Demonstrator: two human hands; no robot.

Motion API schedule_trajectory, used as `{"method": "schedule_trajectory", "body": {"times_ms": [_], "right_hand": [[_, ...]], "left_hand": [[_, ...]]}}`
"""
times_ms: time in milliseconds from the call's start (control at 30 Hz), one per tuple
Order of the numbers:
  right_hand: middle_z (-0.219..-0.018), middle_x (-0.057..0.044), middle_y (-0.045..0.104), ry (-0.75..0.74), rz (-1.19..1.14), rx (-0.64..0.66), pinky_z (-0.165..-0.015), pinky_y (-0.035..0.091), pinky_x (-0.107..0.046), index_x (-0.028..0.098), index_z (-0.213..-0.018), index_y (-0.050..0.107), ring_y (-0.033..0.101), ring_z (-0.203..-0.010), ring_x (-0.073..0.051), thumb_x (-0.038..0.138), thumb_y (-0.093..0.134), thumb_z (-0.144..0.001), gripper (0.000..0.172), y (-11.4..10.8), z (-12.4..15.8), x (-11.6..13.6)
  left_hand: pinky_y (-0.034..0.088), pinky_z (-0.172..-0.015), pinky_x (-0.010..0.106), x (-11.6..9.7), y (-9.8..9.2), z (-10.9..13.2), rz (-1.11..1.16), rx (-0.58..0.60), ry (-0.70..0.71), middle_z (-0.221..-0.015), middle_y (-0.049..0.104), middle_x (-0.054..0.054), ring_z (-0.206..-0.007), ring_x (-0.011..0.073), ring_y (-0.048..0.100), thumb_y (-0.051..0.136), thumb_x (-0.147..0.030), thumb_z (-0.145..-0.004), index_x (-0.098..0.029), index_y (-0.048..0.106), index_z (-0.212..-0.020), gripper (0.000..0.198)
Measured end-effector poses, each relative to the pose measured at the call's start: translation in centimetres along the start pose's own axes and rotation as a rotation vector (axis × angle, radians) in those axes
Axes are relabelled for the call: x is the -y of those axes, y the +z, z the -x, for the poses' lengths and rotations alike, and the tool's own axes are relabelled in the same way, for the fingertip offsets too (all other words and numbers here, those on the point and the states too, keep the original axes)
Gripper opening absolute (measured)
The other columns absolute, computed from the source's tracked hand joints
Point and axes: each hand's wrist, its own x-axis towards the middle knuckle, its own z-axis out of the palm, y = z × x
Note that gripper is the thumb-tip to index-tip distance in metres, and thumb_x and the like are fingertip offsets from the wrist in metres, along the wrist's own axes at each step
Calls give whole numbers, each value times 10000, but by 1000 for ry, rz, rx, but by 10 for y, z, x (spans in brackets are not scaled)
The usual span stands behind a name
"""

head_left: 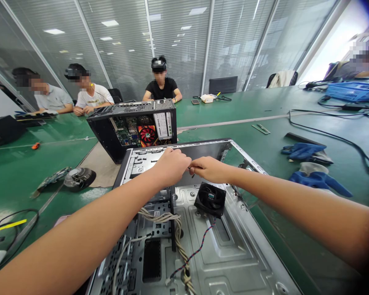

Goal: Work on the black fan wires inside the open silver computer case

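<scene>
An opened metal computer case (233,250) lies on its side in front of me. Over its far part, my left hand (173,164) and my right hand (209,169) meet fingertip to fingertip, both closed. Whatever they pinch between them is too small and hidden to name. Below my right hand a black cooling fan (210,199) rests tilted inside the case, and its twisted red-and-blue wire (199,249) trails toward me, ending in a white plug. A bundle of beige cables (180,233) runs along the drive cage (158,219).
Behind stands another computer tower (110,139) with a red fan. Left on the green table (64,141) are a round heatsink-like part (79,178) and a circuit board (52,180). Blue gloves (306,151) and a black cable (335,135) lie right. Several people sit around the table.
</scene>
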Motion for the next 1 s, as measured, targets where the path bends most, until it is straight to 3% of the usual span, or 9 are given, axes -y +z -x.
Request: {"method": "schedule_trajectory", "body": {"times_ms": [467, 733, 1000], "right_hand": [[-855, -70, 737, 4, -10, 0, -732, 419, -296, 159, -845, 738, 621, -778, -193, 298, 472, -886, 303, 0, -1, -3], [-937, -92, 751, -7, -26, 33, -788, 439, -299, 154, -865, 741, 649, -859, -209, 250, 417, -914, 341, 1, -2, -3], [-887, -89, 745, -4, 23, 53, -759, 433, -289, 151, -798, 714, 651, -817, -198, 236, 400, -908, 343, -1, -1, 0]], "left_hand": [[340, -731, 345, 5, 2, 0, 80, -23, -12, -835, 693, 49, -881, 238, 605, 584, -223, -838, -202, 669, -855, 89], [321, -761, 354, 5, 3, -1, 106, -22, -17, -825, 705, 47, -860, 221, 596, 542, -170, -850, -203, 682, -819, 147], [309, -742, 354, 4, 1, -1, 79, -5, -6, -833, 717, 45, -863, 228, 600, 523, -182, -869, -208, 687, -826, 171]]}}
